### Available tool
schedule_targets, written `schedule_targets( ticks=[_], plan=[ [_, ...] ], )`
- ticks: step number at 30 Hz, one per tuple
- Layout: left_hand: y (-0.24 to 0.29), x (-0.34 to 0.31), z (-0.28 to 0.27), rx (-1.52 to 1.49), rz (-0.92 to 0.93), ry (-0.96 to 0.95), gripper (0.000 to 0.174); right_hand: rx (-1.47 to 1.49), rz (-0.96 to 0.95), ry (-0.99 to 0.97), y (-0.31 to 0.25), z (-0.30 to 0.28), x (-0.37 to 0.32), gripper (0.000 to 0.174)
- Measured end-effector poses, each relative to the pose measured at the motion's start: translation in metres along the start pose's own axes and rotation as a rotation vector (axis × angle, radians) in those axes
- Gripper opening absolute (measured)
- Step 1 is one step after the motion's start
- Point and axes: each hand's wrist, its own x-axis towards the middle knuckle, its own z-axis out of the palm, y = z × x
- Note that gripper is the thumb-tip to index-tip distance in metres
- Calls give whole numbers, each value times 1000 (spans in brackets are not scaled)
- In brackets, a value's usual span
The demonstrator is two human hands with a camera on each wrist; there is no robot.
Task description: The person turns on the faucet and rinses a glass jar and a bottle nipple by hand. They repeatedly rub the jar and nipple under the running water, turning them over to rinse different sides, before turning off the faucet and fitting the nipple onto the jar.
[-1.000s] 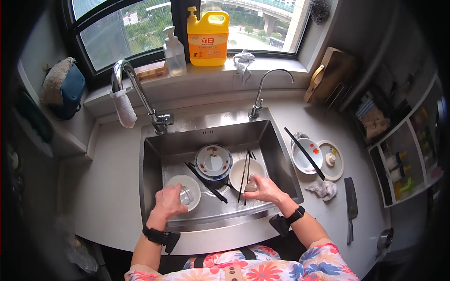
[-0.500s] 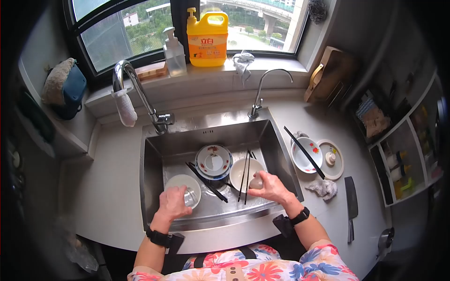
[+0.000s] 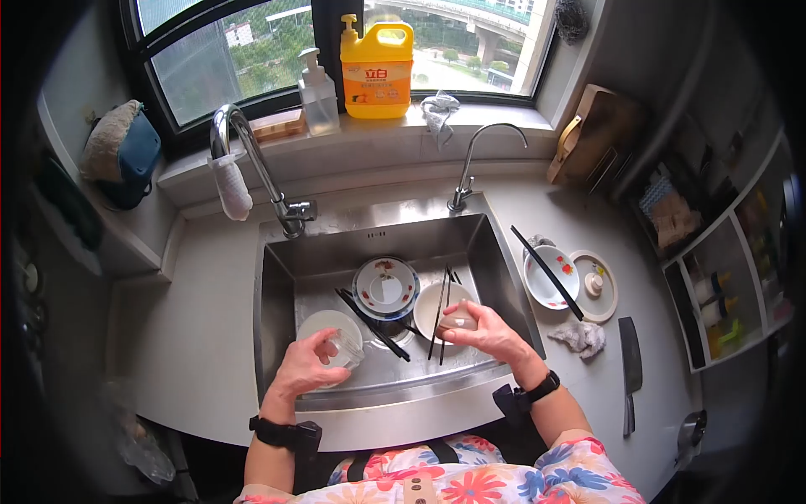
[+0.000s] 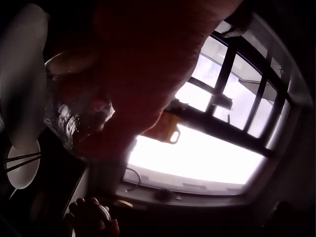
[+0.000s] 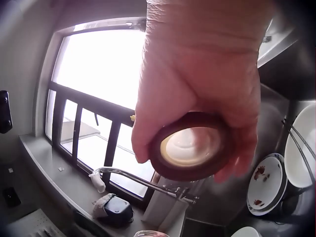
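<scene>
My left hand [image 3: 306,366] grips a clear glass cup [image 3: 348,349] between thumb and fingers, tilted over the front of a white bowl [image 3: 317,322] in the sink. The same glass cup [image 4: 66,121] shows in the left wrist view, partly covered by the hand. My right hand [image 3: 494,336] holds a small, pale, round cup [image 3: 458,317] above a cream bowl [image 3: 426,309]. Seen from the right wrist, that pale cup [image 5: 190,148] turns its round mouth and dark rim to the camera. A pair of chopsticks [image 3: 445,294] lies across the cream bowl.
Stacked bowls [image 3: 386,286] and a bundle of black chopsticks [image 3: 374,326] lie in the steel sink [image 3: 403,230]. A curved faucet [image 3: 252,160] reaches over the left. On the right counter are a floral bowl [image 3: 550,284], a lid [image 3: 606,307], a cloth [image 3: 579,338] and a knife [image 3: 630,357].
My left hand has raised the glass cup from low in the white bowl and tipped it rightward. The right hand has lifted the pale cup slightly toward the back of the cream bowl.
</scene>
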Motion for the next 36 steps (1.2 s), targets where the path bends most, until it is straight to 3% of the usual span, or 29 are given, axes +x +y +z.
schedule_targets(
  ticks=[2, 4, 5, 6, 8, 9, 10, 12, 13, 14, 16, 17, 18, 19, 22, 23, 24, 26, 28, 30, 32, 33, 34, 36],
  plan=[
    [-2, 1, -2, -67, 41, -7, 77, 73, -12, -31, -15, -1, -3, 45],
    [-11, 9, 0, -290, 20, -105, 74, 448, 57, -203, -15, -1, 3, 45],
    [-12, 10, 4, 263, 53, 58, 73, 165, 143, -104, -3, 4, 11, 53],
    [-14, 7, 8, 263, 57, 59, 73, -480, 38, -4, 24, 4, 25, 61],
    [-21, 3, 11, 550, 151, 205, 70, -759, -22, 110, 29, 17, 20, 66],
    [-16, -4, 5, 212, 14, 102, 68, -299, 30, 10, 30, 16, 19, 66],
    [-19, -7, 4, 211, 4, 95, 68, 96, 147, -56, 9, 23, 8, 67],
    [-26, -12, 4, 504, 212, 264, 65, 9, 85, -17, 1, 29, 9, 54],
    [-22, -16, 2, 696, 231, 325, 62, -556, -11, 41, 6, 30, 15, 51],
    [-19, -22, -3, 696, 235, 331, 62, -560, -17, 43, 6, 33, 19, 51],
    [-18, -33, -11, 5, 83, 189, 61, -525, -23, 37, 1, 46, 19, 53],
    [-22, -36, -11, 2, 73, 185, 61, 25, 73, -77, -3, 51, 15, 55],
    [-25, -36, -12, 288, 171, 280, 61, 270, 70, -132, -13, 61, 10, 56],
    [-27, -38, -15, 578, 279, 376, 61, -9, 30, -89, -6, 66, 17, 55],
    [-21, -46, -27, 418, 277, 376, 62, -1055, -150, 119, 19, 85, 34, 54],
    [-25, -51, -33, 134, 165, 283, 62, -734, -131, 103, 19, 90, 32, 58],
    [-24, -55, -34, 133, 170, 249, 62, -300, -54, -21, -8, 101, 18, 60],
    [-21, -63, -36, 648, 388, 503, 60, -224, 25, -39, -10, 113, 16, 61],
    [-26, -70, -38, 768, 461, 519, 62, -982, -179, 142, 9, 124, 22, 57],
    [-20, -86, -43, 349, 394, 387, 63, -944, -207, 156, -3, 131, 5, 53],
    [-8, -102, -42, 390, 406, 396, 61, 65, -90, -117, -21, 131, -12, 51],
    [-2, -107, -41, 420, 428, 416, 61, 144, -138, -143, -22, 127, -15, 47],
    [4, -111, -39, 449, 451, 441, 60, 143, -127, -144, -17, 121, -10, 53],
    [14, -120, -36, 442, 501, 453, 62, -849, -159, 91, 4, 106, 4, 61]
  ],
)
